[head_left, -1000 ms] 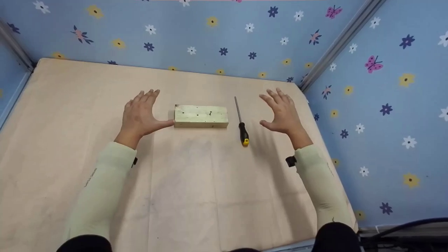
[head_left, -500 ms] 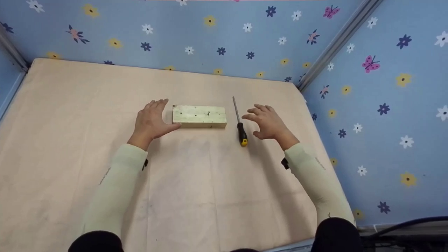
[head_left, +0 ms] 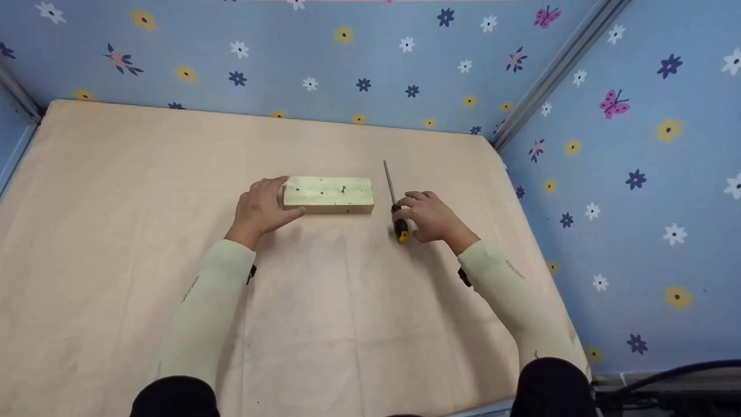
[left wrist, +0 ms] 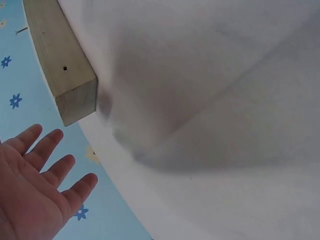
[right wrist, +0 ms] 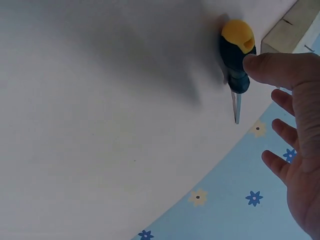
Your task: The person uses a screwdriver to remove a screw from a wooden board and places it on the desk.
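A pale wooden block [head_left: 328, 194] lies flat on the cloth, with small holes and a nail or screw [head_left: 343, 189] standing up from its top. My left hand [head_left: 259, 205] is at the block's left end, thumb along the front side and fingertips near the back corner. In the left wrist view its fingers [left wrist: 52, 145] are spread, apart from the block. To the block's right lies a screwdriver [head_left: 389, 180] with a black and yellow handle [right wrist: 237, 37]. My right hand [head_left: 431, 217] reaches over that handle, fingers loosely bent, the thumb close beside it in the right wrist view.
A beige cloth [head_left: 307, 324] covers the table. Blue flowered panels [head_left: 278, 58] stand behind it and along the right side [head_left: 637, 231], joined by a metal post [head_left: 556, 75]. A dark cable [head_left: 671, 373] runs at the lower right.
My left hand has moved right to the block's left end. My right hand has moved left and down to the screwdriver's handle. Block and screwdriver stay in place.
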Motion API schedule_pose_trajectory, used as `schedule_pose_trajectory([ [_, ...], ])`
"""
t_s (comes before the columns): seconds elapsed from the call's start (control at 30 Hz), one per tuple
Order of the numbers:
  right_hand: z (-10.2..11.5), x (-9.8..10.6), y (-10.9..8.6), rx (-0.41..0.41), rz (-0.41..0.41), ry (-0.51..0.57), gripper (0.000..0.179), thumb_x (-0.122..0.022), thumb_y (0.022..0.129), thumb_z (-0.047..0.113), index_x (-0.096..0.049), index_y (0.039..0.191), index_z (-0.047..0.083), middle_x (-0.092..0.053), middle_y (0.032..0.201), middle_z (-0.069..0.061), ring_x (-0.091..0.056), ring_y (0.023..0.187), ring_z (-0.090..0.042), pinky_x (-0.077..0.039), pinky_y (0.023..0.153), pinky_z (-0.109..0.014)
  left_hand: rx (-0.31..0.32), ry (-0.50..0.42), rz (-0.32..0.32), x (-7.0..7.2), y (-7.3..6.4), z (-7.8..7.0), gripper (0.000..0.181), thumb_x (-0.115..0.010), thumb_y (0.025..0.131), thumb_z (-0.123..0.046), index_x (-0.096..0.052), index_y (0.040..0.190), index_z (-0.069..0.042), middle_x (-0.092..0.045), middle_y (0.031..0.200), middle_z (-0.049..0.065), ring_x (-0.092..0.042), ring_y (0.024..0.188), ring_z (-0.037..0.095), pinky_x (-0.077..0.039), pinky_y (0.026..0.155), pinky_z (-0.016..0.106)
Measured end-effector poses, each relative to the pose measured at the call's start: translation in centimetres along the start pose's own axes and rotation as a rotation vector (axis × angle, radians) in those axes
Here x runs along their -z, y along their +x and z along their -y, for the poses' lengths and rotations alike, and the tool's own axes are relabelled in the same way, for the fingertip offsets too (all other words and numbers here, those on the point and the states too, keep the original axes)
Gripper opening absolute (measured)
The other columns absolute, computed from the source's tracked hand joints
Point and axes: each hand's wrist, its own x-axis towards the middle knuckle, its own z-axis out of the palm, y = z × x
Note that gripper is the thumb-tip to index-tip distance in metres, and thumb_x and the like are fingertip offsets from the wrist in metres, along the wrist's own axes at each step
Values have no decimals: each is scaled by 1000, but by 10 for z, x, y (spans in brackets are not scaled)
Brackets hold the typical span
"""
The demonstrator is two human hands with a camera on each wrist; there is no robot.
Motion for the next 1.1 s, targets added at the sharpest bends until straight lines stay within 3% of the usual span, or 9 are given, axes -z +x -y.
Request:
schedule_pose_trajectory([
  [0.47, 3, -12, 9, 39, 53, 48, 36, -68, 77, 0, -70, 104, 23, -59, 131, -7, -45, 133, -33, -42, 102, -57, 30, -22, 51, -14, 9, 8, 79, -56, 88, -44, -28, 153, -10, -39, 152, 15, -35, 138, 38, -34, 109, 57],
  [0.8, 2, -22, 12, 120, 28, 85, 29, -70, 81, 0, -71, 101, 21, -64, 121, -5, -50, 129, -28, -46, 98, -53, 52, -54, 19, -18, 12, 8, 73, -60, 90, -38, -33, 151, -10, -46, 146, 15, -42, 133, 38, -36, 106, 57],
  [1.1, 3, -28, 16, 182, -2, 107, 27, -70, 81, -2, -72, 98, 19, -64, 110, -3, -57, 114, -24, -44, 100, -54, 42, -121, 10, -16, 13, 8, 73, -63, 88, -34, -35, 150, -8, -49, 143, 16, -45, 132, 38, -36, 108, 54],
])
